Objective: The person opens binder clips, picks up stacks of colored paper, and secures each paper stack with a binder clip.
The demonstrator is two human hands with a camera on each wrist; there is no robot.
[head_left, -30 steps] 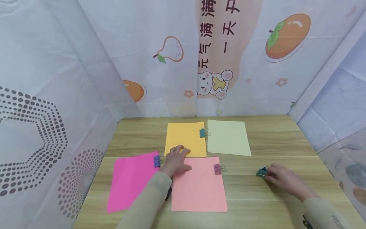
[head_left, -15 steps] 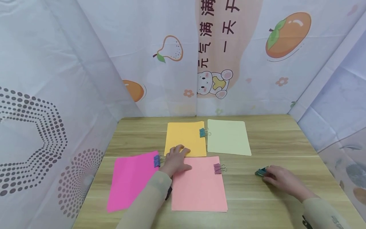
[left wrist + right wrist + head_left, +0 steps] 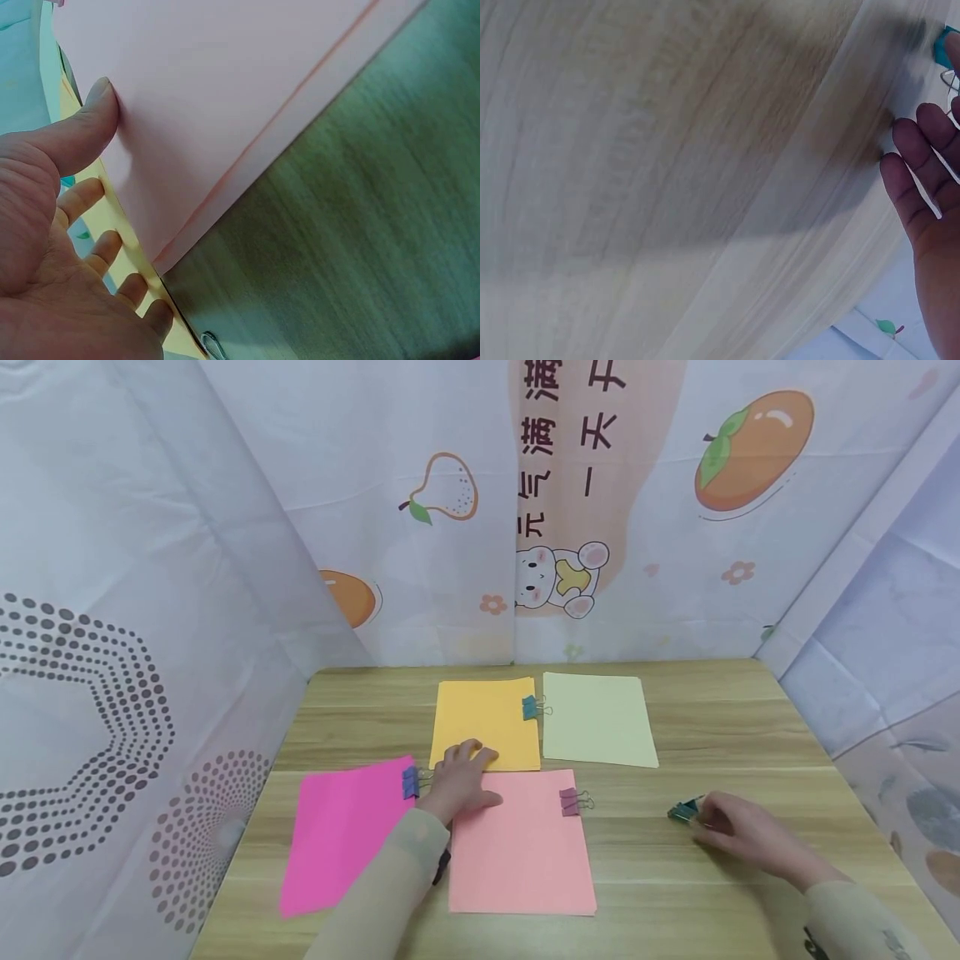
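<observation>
My left hand (image 3: 459, 783) rests with spread fingers across two stacks of paper. Its thumb lies over the pink paper (image 3: 522, 860), while the fingertips reach onto the yellow paper (image 3: 487, 722); the left wrist view shows this close up. On the right side of the table, my right hand (image 3: 746, 832) pinches a teal binder clip (image 3: 682, 812) by its wire end, low over the wood. Only a corner of that binder clip (image 3: 945, 46) shows in the right wrist view, partly behind the thumb; the other fingers are loosely extended.
Magenta paper (image 3: 348, 835) with a blue binder clip (image 3: 411, 782) lies at left. A teal clip (image 3: 530, 707) sits on the yellow stack's edge, a mauve clip (image 3: 570, 802) on the pink one. Pale green paper (image 3: 600, 718) lies at the back. Printed curtains surround the wooden table (image 3: 750, 718).
The teal binder clip by my right hand has shifted slightly left and turned a little. My right thumb and forefinger now form a rounder loop. My left hand stays put.
</observation>
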